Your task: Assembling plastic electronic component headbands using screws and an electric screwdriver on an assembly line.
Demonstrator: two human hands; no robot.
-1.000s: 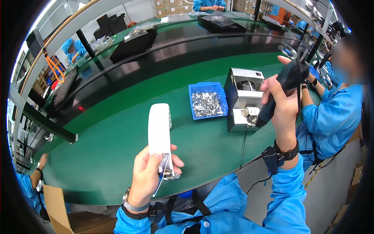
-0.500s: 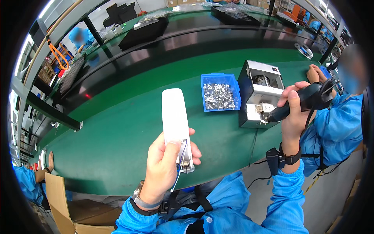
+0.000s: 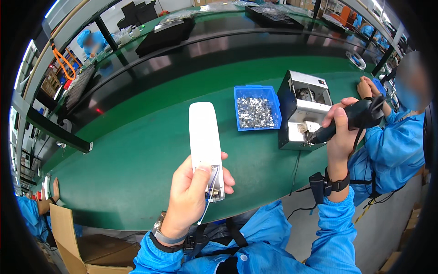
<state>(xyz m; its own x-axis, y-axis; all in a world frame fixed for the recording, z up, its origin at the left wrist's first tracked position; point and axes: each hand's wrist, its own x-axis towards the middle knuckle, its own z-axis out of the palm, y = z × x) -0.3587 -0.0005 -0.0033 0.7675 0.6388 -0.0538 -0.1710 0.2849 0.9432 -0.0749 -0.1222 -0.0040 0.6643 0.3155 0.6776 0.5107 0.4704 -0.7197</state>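
1. Left hand [image 3: 188, 194]: fingers [image 3: 228, 180] clasp a white elongated housing [image 3: 204, 132], thin wire [image 3: 204, 212] trailing, above the green counter [image 3: 137, 182].
2. Right hand [image 3: 343, 144]: fingers wrap a black electric screwdriver [image 3: 362, 114], nose at the screw feeder [image 3: 306, 111].

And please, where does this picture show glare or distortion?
In the head view, pale reflections streak the black belt; the front edge of the green table bows, as fisheye lenses do; the white device looks nearly washed out.
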